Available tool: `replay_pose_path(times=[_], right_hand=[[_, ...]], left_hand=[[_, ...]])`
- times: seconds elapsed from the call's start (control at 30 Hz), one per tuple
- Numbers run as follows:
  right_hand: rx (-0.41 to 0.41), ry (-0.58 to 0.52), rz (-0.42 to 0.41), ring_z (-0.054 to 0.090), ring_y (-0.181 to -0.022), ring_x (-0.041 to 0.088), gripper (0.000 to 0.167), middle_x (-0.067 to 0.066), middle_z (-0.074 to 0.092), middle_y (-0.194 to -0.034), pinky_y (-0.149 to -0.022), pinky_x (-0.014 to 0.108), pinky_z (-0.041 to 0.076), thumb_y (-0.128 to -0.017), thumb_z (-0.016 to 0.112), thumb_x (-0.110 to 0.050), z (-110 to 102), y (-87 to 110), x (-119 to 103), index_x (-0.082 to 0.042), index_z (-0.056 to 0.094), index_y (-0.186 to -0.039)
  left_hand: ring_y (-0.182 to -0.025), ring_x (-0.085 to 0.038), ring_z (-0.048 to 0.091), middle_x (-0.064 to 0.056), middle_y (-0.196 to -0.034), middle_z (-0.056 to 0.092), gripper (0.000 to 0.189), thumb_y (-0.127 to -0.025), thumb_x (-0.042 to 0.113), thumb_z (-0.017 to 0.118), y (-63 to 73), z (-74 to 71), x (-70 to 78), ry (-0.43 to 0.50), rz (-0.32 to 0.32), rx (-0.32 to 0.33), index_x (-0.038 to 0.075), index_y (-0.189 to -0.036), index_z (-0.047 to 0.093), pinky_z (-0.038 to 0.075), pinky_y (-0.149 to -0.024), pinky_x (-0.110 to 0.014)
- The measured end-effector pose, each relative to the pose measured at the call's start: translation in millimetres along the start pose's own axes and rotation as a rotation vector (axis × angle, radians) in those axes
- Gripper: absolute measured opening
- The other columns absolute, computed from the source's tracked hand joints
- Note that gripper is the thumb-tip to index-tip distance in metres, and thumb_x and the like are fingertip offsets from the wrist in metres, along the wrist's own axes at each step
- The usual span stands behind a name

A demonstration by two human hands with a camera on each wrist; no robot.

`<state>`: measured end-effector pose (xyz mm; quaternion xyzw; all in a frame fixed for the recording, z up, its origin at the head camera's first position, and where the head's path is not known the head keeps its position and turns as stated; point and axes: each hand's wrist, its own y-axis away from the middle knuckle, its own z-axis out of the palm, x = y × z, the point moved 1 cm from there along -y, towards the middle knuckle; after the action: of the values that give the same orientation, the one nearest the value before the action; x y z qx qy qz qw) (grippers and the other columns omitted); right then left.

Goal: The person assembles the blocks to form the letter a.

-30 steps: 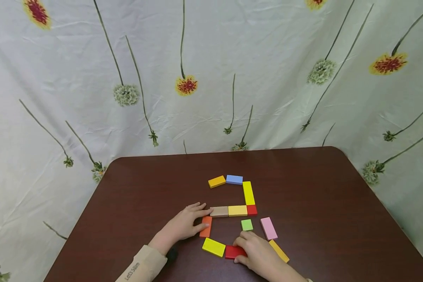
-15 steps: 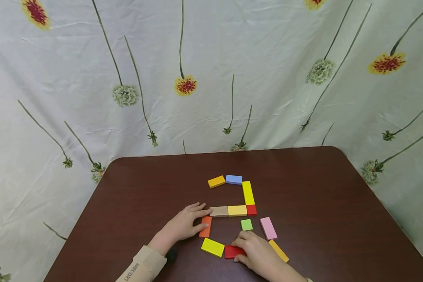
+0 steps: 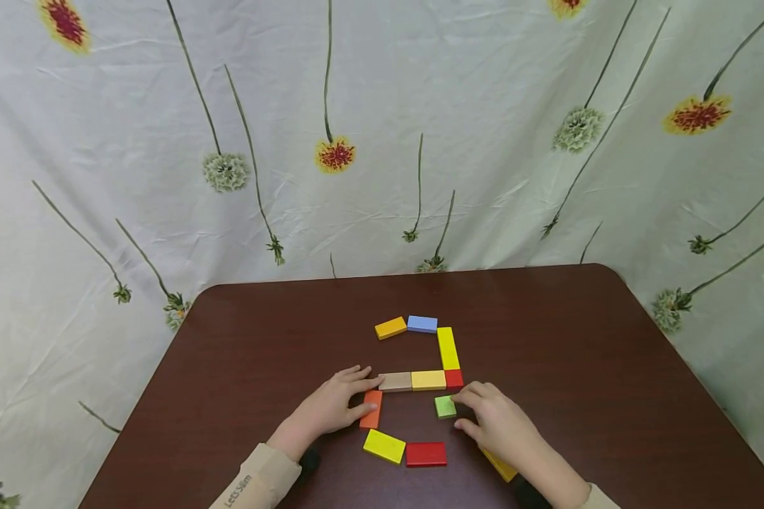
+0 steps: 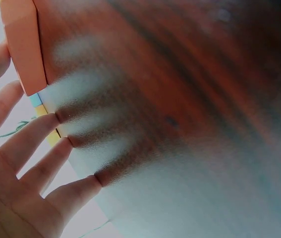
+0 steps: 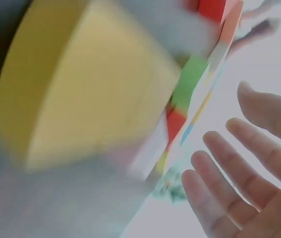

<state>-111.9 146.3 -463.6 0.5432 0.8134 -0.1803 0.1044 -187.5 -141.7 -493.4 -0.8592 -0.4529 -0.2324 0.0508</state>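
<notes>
My left hand (image 3: 331,403) rests on the table with its fingers spread. Its thumb touches the orange block (image 3: 371,410), and its index finger lies at the left end of the beige block (image 3: 395,382). My right hand (image 3: 503,420) hovers with relaxed fingers just right of the small green block (image 3: 446,407); in the right wrist view nothing is held in it. In the head view it hides the pink block (image 5: 149,148) and partly covers an amber block (image 3: 500,465). A red block (image 3: 426,454) lies at the front beside a bright yellow block (image 3: 384,446).
Further back, a second amber block (image 3: 391,328), a blue block (image 3: 422,324), a long yellow block (image 3: 448,348), a small red block (image 3: 454,379) and a pale yellow block (image 3: 429,380) form a bent line on the brown table (image 3: 280,325). A flowered cloth (image 3: 369,212) hangs behind.
My right hand has let go of the front red block and moved up and right, next to the green block and over the pink one. The left hand stays put.
</notes>
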Motion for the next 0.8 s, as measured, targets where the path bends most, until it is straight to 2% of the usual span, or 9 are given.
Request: replay_pose_path(times=[0.13,0.27,0.37,0.47,0.63,0.8], right_hand=[[-0.028,-0.012,0.076,0.061,-0.097,0.019,0.034,0.001,0.068,-0.105,-0.081,0.037,0.059,-0.074,0.085,-0.011,-11,1.2,16,-0.01,0.074,-0.107],[-0.127,-0.038,0.158,0.061,-0.11,0.027,0.038,0.006,0.067,-0.118,-0.091,0.045,0.056,-0.076,0.082,-0.006,-17,4.7,29,-0.008,0.072,-0.113],[-0.203,-0.06,0.188,0.059,-0.116,0.03,0.042,0.008,0.065,-0.125,-0.096,0.05,0.053,-0.076,0.082,-0.007,-19,7.1,38,-0.007,0.071,-0.117],[-0.237,-0.079,0.159,0.058,-0.118,0.033,0.044,0.01,0.064,-0.13,-0.096,0.052,0.052,-0.076,0.082,-0.007,-19,9.9,45,-0.007,0.071,-0.119],[-0.236,-0.086,0.071,0.059,-0.116,0.033,0.046,0.01,0.064,-0.131,-0.093,0.05,0.053,-0.076,0.082,-0.007,-18,13.3,51,-0.004,0.07,-0.12],[-0.237,-0.087,0.068,0.059,-0.114,0.031,0.046,0.009,0.065,-0.13,-0.093,0.049,0.054,-0.076,0.083,-0.009,-14,11.2,52,-0.005,0.07,-0.12]], left_hand=[[-0.14,-0.042,0.039,-0.017,-0.148,0.049,0.052,-0.094,0.03,0.067,0.4,0.2,-0.2,-0.002,0.009,0.002,0.017,-0.142,0.055,0.04,-0.108,-0.059],[-0.139,-0.042,0.041,-0.018,-0.148,0.049,0.052,-0.093,0.029,0.068,0.6,0.1,-0.1,-0.013,0.027,0.011,0.016,-0.142,0.055,0.041,-0.107,-0.059],[-0.139,-0.042,0.041,-0.018,-0.147,0.05,0.052,-0.094,0.029,0.068,0.4,0.2,-0.1,-0.02,0.034,0.015,0.016,-0.142,0.055,0.042,-0.107,-0.058],[-0.139,-0.042,0.041,-0.018,-0.147,0.05,0.052,-0.094,0.03,0.067,0.3,0.2,-0.2,-0.021,0.032,0.015,0.017,-0.142,0.055,0.042,-0.107,-0.058],[-0.139,-0.042,0.041,-0.017,-0.147,0.051,0.053,-0.093,0.03,0.068,0.0,0.6,-0.8,-0.023,0.021,0.014,0.017,-0.142,0.055,0.043,-0.107,-0.057],[-0.139,-0.042,0.041,-0.016,-0.147,0.051,0.053,-0.093,0.031,0.068,0.1,1.1,-1.1,-0.02,0.016,0.012,0.017,-0.142,0.055,0.042,-0.107,-0.057]])
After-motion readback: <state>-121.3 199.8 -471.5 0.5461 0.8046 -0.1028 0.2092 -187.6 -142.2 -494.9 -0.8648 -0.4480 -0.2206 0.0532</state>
